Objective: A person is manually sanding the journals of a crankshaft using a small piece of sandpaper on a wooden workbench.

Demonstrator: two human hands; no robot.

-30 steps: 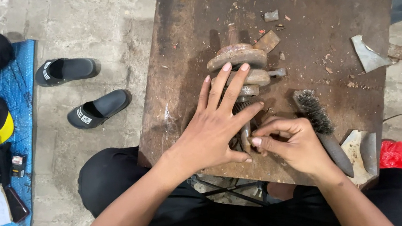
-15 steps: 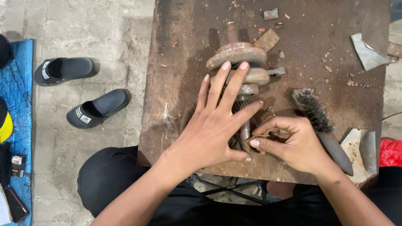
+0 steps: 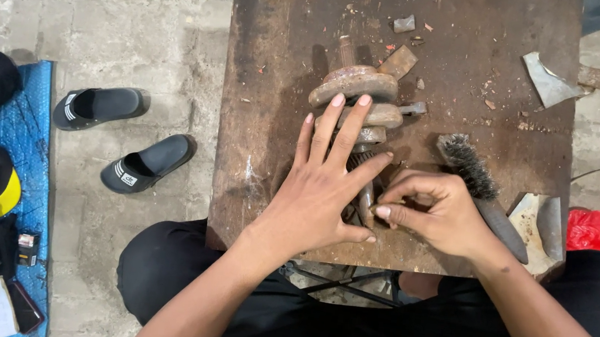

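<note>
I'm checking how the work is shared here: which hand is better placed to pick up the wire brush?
Probably the right hand: the wire brush lies just beside it, while the left hand is spread flat over the rusty shaft.

— I'm watching the left hand [image 3: 320,193] lying flat over the rusty geared shaft [image 3: 359,115]; it is covering the shaft's lower half, so I can't make out the teeth there.

— And just right of that shaft?

— The right hand [image 3: 433,212] is pinching something too small to tell. Further right, its wrist is hiding part of the wire brush [image 3: 480,187] handle.
</note>
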